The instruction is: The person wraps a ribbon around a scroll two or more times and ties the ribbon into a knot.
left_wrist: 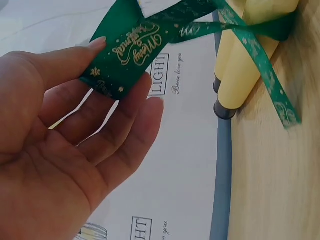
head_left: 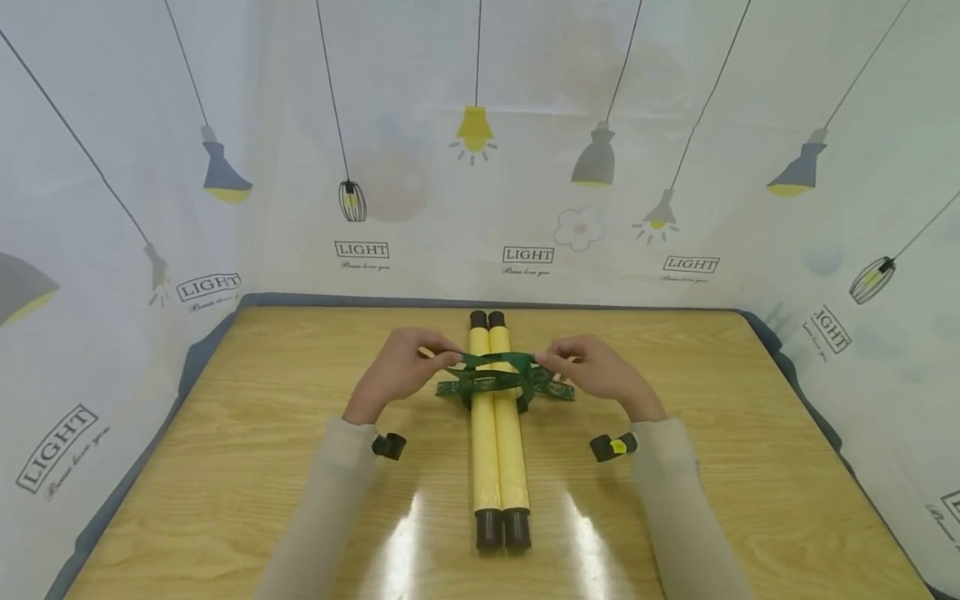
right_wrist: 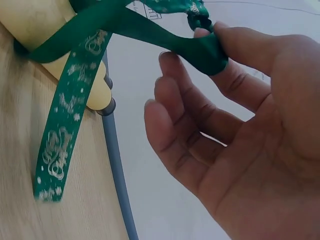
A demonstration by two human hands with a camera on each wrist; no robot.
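Two yellow tubes (head_left: 486,450) with dark end caps lie side by side on the table, pointing away from me. A green ribbon (head_left: 491,382) printed with "Merry Christmas" goes round them towards their far half, its loose tails spreading to both sides. My left hand (head_left: 401,367) pinches a loop of the ribbon between thumb and fingers, left of the tubes. On the other side my right hand (head_left: 592,371) pinches another ribbon loop between thumb and index finger. In the right wrist view, one ribbon tail (right_wrist: 65,120) hangs down beside the tubes.
The wooden table (head_left: 247,467) has a blue-grey edge (head_left: 360,300). Behind it and at both sides stands a white sheet (head_left: 450,217) printed with hanging lamps. Black bands (head_left: 389,447) sit at both wrists.
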